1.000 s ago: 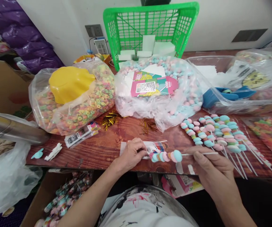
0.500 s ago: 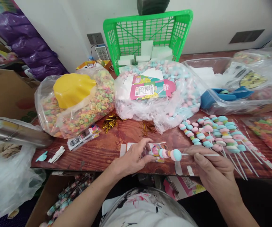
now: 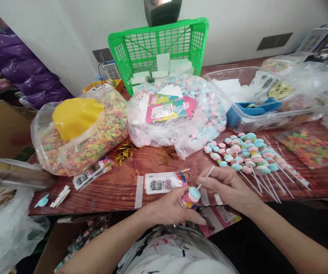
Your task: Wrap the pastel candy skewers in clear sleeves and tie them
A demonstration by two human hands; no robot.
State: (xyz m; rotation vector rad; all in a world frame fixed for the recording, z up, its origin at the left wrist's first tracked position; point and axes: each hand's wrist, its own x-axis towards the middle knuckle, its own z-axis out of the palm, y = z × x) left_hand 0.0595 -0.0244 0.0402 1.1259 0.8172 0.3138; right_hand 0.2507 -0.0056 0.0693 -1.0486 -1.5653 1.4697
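My left hand (image 3: 168,209) is curled around a printed plastic wrapper (image 3: 186,202), near the table's front edge. A candy skewer (image 3: 194,194) sits mostly inside that wrapper, with a blue and a pink piece showing at the top. Its white stick points up and to the right, pinched between the thumb and fingers of my right hand (image 3: 223,186). Just beyond my left hand lies a stack of flat wrappers (image 3: 159,184). To the right of my right hand, several finished-looking candy skewers (image 3: 253,154) lie side by side with their sticks toward me.
A bag of pink and blue candies (image 3: 215,114) stands mid-table, before a green basket (image 3: 158,40). At left are a bag of ring candies (image 3: 115,125) with a yellow bowl (image 3: 76,116), and a steel flask (image 3: 12,175). A clear plastic tub (image 3: 238,121) stands at right.
The candy skewer has gone deeper into the wrapper and now tilts upward. My hands have come closer together and nearer my body, uncovering the stack of flat wrappers. The view has shifted.
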